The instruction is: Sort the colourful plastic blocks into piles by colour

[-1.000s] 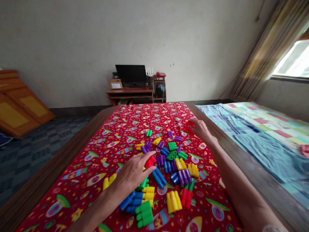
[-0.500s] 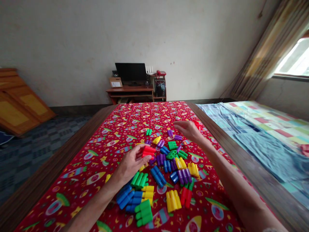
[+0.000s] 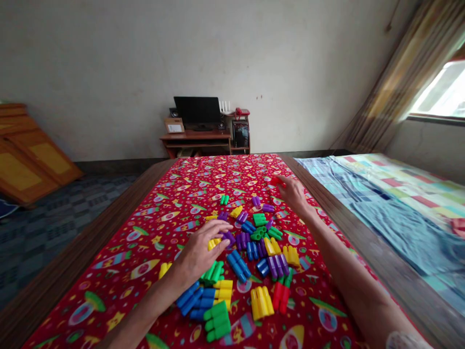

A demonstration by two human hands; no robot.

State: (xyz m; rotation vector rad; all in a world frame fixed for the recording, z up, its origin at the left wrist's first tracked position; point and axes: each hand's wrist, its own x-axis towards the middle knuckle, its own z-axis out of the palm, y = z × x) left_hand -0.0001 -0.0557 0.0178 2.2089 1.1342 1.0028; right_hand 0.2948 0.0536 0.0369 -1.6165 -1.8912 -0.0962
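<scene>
My left hand [image 3: 203, 247] is open, fingers spread, above a yellow block [image 3: 213, 243] and beside a purple block [image 3: 229, 238]. Nothing shows in its grasp. Farther out, near the table's right side, my right hand [image 3: 293, 195] has its fingers closed on a red plastic block [image 3: 278, 181]. Below it spreads a loose group of ridged blocks, among them a green block [image 3: 259, 219], a blue block [image 3: 239, 265], a purple block [image 3: 278, 265] and a yellow block [image 3: 261, 301]. Part of the red block is hidden by the fingers.
A red patterned cloth [image 3: 119, 286] covers the middle of the wooden table [image 3: 147, 172]. Nearer me on the left, blue blocks [image 3: 189, 296] and a green block [image 3: 217, 321] lie close together. A bed [image 3: 410, 218] runs along the right; a computer desk [image 3: 196, 137] stands beyond.
The red block that was in my left hand is gone from it, and that hand has opened. My right hand has turned and moved slightly right, with a red block now at its fingertips.
</scene>
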